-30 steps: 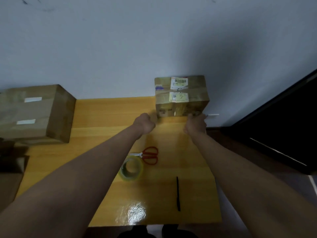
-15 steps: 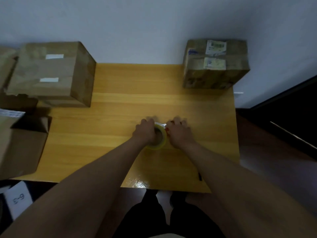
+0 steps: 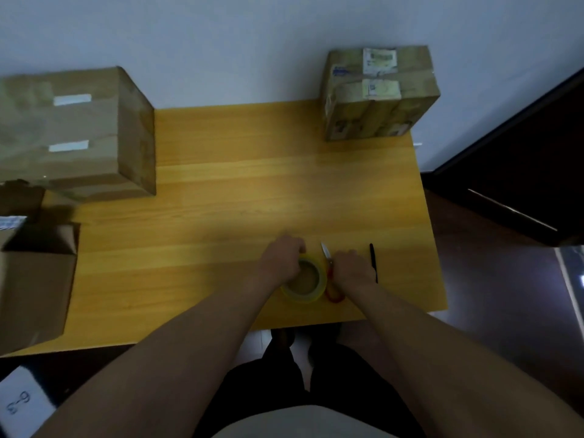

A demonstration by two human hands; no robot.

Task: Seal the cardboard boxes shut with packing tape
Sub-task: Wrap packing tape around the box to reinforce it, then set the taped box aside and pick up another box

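A roll of clear yellowish packing tape (image 3: 306,282) lies flat near the front edge of the wooden table (image 3: 240,191). My left hand (image 3: 279,259) curls over the roll's left rim and grips it. My right hand (image 3: 352,269) closes over red-handled scissors (image 3: 330,281), whose blade tip points away from me. A taped cardboard box (image 3: 377,93) with labels stands at the far right corner. A larger taped box (image 3: 76,131) sits at the far left. An open box (image 3: 34,279) stands at the near left edge.
A black pen (image 3: 373,262) lies just right of my right hand. The wall runs behind the table. A dark door or cabinet (image 3: 521,159) stands to the right. A paper marked 6-3 (image 3: 19,403) lies on the floor at the lower left.
Both hands left the far right box and came back to the near table edge. The left hand took hold of the tape roll and the right hand closed on the scissors.
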